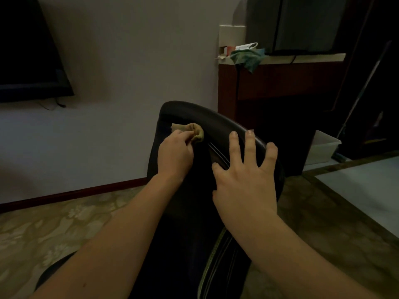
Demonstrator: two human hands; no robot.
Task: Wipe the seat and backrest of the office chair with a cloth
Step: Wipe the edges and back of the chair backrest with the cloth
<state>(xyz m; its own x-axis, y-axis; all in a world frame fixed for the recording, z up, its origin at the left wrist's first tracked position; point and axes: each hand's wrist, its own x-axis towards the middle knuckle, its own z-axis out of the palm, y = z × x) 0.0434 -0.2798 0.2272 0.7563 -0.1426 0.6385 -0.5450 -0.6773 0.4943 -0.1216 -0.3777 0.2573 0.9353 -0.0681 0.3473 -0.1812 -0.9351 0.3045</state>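
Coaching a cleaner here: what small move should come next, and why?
Probably sweep the yellow cloth down the backrest: the left hand pinches it near the top edge, while the right hand, fingers spread, braces the backrest's rim.

Dim indoor shot, soft overall, dark vignette at corners. Wide-angle bending at edges. Black chair backrest loses detail in shadow; no glare.

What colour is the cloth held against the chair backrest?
Yellowish-green, olive in this dim light; the head view shows the cloth.
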